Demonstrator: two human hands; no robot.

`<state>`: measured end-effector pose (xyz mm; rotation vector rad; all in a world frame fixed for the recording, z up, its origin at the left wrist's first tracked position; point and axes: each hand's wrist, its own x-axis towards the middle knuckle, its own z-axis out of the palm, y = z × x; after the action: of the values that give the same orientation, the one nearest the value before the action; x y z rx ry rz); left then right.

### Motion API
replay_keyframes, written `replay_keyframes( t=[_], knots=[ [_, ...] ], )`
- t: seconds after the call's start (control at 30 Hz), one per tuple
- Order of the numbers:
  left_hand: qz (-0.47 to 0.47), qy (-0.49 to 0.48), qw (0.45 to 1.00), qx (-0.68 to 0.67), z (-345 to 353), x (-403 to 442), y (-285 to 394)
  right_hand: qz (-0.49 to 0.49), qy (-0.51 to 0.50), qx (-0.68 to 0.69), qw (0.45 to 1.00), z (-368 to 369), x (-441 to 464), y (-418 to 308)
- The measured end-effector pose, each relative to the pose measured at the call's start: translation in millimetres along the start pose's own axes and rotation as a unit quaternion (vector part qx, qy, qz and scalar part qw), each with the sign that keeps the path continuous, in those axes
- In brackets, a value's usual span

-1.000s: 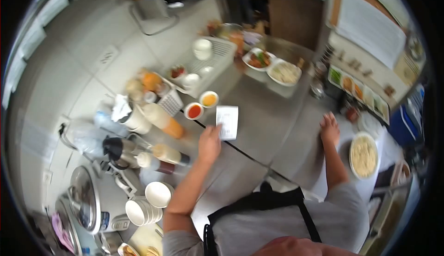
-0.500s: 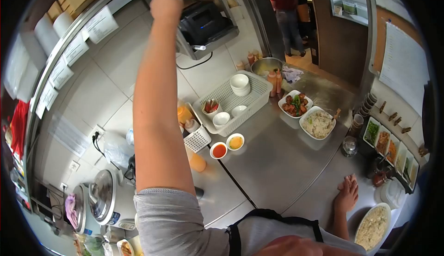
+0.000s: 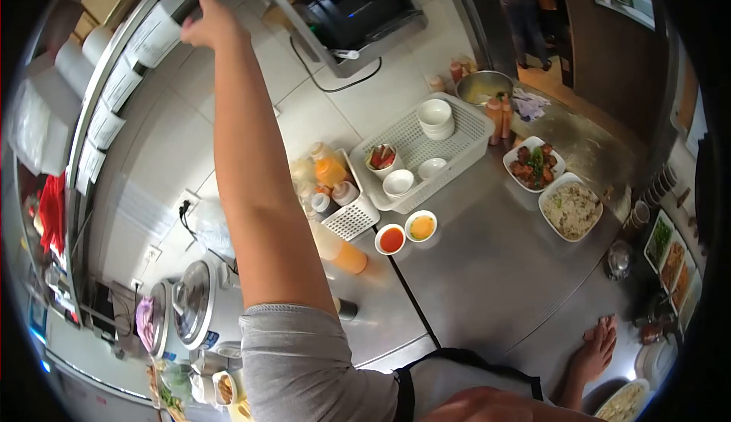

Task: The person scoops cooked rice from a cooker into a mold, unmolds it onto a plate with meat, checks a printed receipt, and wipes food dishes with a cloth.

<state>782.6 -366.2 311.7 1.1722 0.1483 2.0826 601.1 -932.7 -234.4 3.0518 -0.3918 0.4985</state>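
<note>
My left hand [image 3: 212,27] is raised high at the upper left, thumb and fingers apart, with nothing visible between them. Its fingertips are close beside the nearest of several white paper slips [image 3: 154,37] hanging from a metal rail [image 3: 114,39]. At the lower right, my right hand [image 3: 596,351] lies flat and empty on the steel counter [image 3: 487,270]. Not far above it is a glass jar [image 3: 617,260]. A white bowl of rice [image 3: 570,207] and a white dish of dark glazed pieces with greens [image 3: 534,164] stand farther back.
Red sauce [image 3: 391,239] and yellow sauce [image 3: 421,227] sit in small bowls beside a grey basket [image 3: 464,148] of white bowls. A black machine [image 3: 354,11] occupies a wall shelf. Lidded cookers [image 3: 192,305] stand left. People [image 3: 521,11] are in the doorway.
My left hand first held a white slip over the counter, then rose with it past the black machine, and now is left at the rail, no slip visible in it. The view has shifted.
</note>
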Motion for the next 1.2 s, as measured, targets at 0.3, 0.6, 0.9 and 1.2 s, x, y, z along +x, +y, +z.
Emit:
replay_keyframes(
  t=[0.3, 0.6, 0.9, 1.2],
  knots=[
    [-0.229, -0.173, 0.939, -0.192, -58, 76, -7, -0.011, 0.014, 0.004, 1.0, 3, -3, -1],
    [-0.29, -0.18, 0.928, -0.146, 13, -10, 26, -0.008, 0.027, 0.017, 0.999, -2, -2, -2],
    [-0.354, -0.18, 0.913, -0.094, 8, 14, 30, 0.008, -0.002, 0.0, 1.0, 1, 0, -4],
    [-0.244, -0.022, 0.956, -0.16, -127, 140, 36, 0.015, -0.038, -0.001, 0.999, -9, 0, -7]
  ],
)
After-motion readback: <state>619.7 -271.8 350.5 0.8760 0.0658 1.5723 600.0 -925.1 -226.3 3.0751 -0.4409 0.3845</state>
